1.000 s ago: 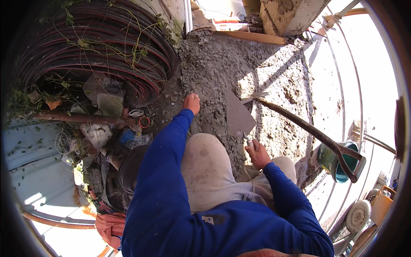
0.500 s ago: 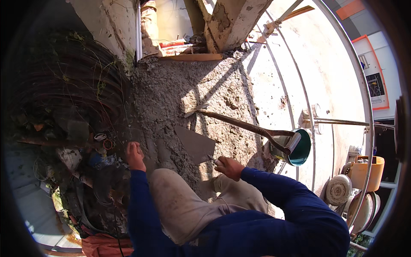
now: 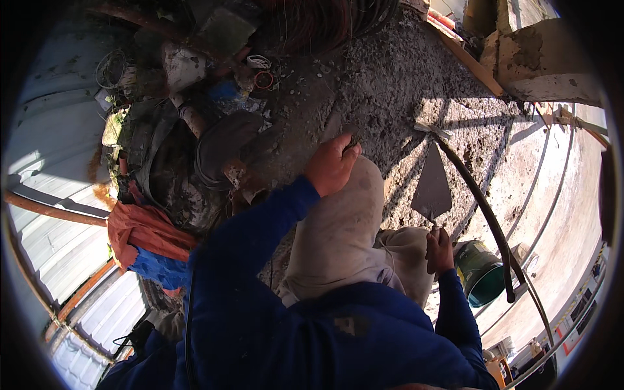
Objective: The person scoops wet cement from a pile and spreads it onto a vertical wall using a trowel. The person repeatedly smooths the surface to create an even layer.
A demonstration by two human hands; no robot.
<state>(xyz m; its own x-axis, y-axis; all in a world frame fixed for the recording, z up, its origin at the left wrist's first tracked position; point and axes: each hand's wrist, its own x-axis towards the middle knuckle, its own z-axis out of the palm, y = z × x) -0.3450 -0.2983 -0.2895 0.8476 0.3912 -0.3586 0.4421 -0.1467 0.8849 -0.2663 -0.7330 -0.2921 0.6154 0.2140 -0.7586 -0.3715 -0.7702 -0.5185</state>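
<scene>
My right hand is doing the gripping: its fingers are wrapping closed round the handle of the trowel, whose pointed blade is reaching away from me over the rough, wet concrete. The long axis is running from near to far, tip on the far side, handle on the near side beside my right knee. The trowel is lying far and to the right of my left hand, well apart from it, so the right is by much the nearer hand. My left hand is hovering over my left knee, fingers half curled; something small and dark is showing at the fingertips, but I cannot tell what it is or how firmly I am pinching it.

Just beyond the trowel's tip, the head of the shovel is resting on the concrete; I cannot tell whether the two are touching. Its shaft is curving near and right, its handle ending over the green bucket.

Counting, I am seeing one trowel, one shovel, one bucket and two knees, with one reddish cloth hanging to the left and one wooden board edging the concrete at the far right
</scene>
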